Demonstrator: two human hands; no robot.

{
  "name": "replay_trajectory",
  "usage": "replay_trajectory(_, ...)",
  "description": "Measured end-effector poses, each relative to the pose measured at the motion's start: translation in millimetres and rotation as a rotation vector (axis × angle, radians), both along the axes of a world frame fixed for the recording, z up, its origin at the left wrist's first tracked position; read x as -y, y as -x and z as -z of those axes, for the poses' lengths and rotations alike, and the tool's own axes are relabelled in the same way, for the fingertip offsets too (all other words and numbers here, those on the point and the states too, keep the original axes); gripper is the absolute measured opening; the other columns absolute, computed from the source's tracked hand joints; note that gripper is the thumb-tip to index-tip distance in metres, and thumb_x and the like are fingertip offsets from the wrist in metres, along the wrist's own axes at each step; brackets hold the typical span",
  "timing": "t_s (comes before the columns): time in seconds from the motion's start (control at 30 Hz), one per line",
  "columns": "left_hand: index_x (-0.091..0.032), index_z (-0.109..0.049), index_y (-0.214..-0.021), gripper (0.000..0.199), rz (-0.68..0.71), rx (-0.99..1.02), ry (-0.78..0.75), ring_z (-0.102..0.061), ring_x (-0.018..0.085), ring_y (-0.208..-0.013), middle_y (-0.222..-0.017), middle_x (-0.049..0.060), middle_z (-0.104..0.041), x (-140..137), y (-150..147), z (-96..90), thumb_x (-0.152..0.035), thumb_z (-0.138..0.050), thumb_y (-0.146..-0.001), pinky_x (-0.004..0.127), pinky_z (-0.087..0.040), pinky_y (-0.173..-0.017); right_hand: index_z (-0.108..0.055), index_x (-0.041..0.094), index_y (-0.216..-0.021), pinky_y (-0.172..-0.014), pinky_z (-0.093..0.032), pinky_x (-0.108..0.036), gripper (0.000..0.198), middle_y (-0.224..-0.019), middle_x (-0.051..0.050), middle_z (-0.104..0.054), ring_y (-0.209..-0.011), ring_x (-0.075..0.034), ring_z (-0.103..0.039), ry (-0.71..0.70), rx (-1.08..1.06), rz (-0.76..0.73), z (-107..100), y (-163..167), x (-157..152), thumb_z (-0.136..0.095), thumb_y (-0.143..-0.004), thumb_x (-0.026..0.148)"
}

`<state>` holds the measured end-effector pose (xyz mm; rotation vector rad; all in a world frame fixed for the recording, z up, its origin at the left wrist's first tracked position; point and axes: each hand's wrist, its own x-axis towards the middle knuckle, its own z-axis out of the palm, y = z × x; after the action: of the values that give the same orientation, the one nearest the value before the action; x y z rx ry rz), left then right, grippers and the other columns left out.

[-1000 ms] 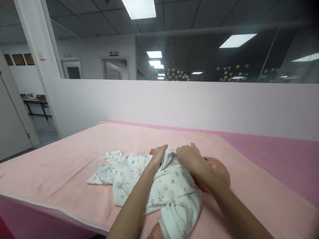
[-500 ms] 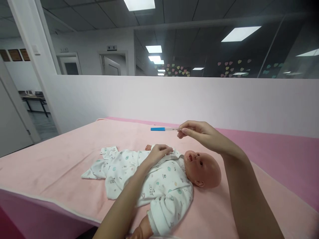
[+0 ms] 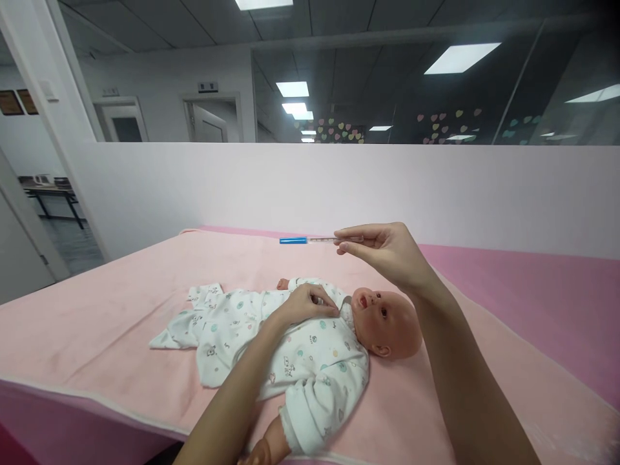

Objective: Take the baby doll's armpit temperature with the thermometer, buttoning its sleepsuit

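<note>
Ahead of you runs a white half-wall (image 3: pixel 339 187), with dark glass (image 3: pixel 368 84) above it; pastel heart-shaped stickers (image 3: pixel 341 127) dot that pane, and bright light panels (image 3: pixel 462 58) show in it; farther left you see a door (image 3: pixel 208 124) ajar beneath a small sign (image 3: pixel 208 86); at your far left are brown plaques (image 3: pixel 10 103) and a dark-legged table (image 3: pixel 46 190).

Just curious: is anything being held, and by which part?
The right hand pinches a thermometer by its clear part; whether the left hand grips the doll's outfit is unclear.
</note>
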<state>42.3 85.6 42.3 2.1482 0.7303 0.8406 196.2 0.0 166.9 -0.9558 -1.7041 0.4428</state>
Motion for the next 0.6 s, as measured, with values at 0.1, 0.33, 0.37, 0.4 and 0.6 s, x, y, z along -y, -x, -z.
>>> replay_trajectory(0.1,-0.021,-0.072,-0.074,0.020,0.019,-0.004,-0.004,-0.047,0.012,-0.060,-0.073,0.003,-0.063,0,1,-1.2,-0.036,-0.068,-0.061,0.023,-0.030,-0.051,-0.069,0.016,-0.086,-0.077,-0.053,-0.037,0.023,-0.076,-0.003,-0.069,-0.076,-0.019,-0.064,-0.023,-0.027,0.033,-2,3,1,-0.065,-0.067,0.029)
replay_trajectory(0.33,-0.017,-0.070,-0.076,0.023,0.043,-0.016,0.111,-0.045,0.011,-0.057,-0.071,0.003,-0.062,3,5,-3.2,-0.036,-0.066,-0.063,0.022,-0.030,-0.050,-0.070,0.024,-0.085,-0.076,-0.054,-0.036,0.020,-0.088,-0.002,-0.069,-0.085,-0.022,-0.064,0.094,0.125,0.114,26,-15,38,-0.064,-0.068,0.033)
replay_trajectory(0.37,-0.016,-0.070,-0.077,0.024,0.046,-0.003,0.151,-0.046,0.011,-0.058,-0.070,0.004,-0.062,2,4,-2.9,-0.037,-0.065,-0.064,0.022,-0.031,-0.051,-0.070,0.025,-0.085,-0.076,-0.055,-0.035,0.021,-0.088,-0.002,-0.069,-0.085,-0.023,-0.064,0.158,0.156,0.126,39,-21,49,-0.064,-0.068,0.035)
replay_trajectory(0.4,-0.015,-0.069,-0.077,0.025,0.049,0.018,0.182,-0.047,0.011,-0.059,-0.070,0.004,-0.062,1,4,-2.4,-0.037,-0.064,-0.066,0.022,-0.032,-0.051,-0.070,0.026,-0.087,-0.075,-0.055,-0.035,0.022,-0.089,-0.002,-0.069,-0.085,-0.024,-0.064,0.231,0.170,0.140,55,-28,60,-0.062,-0.070,0.038)
replay_trajectory(0.6,-0.013,-0.066,-0.074,0.024,0.040,0.228,0.259,-0.051,0.011,-0.065,-0.071,0.004,-0.061,-6,1,2.4,-0.035,-0.065,-0.066,0.021,-0.037,-0.058,-0.072,0.028,-0.081,-0.076,-0.055,-0.032,0.026,-0.092,-0.004,-0.067,-0.089,-0.027,-0.063,0.509,0.168,0.401,154,-77,119,-0.062,-0.064,0.046)
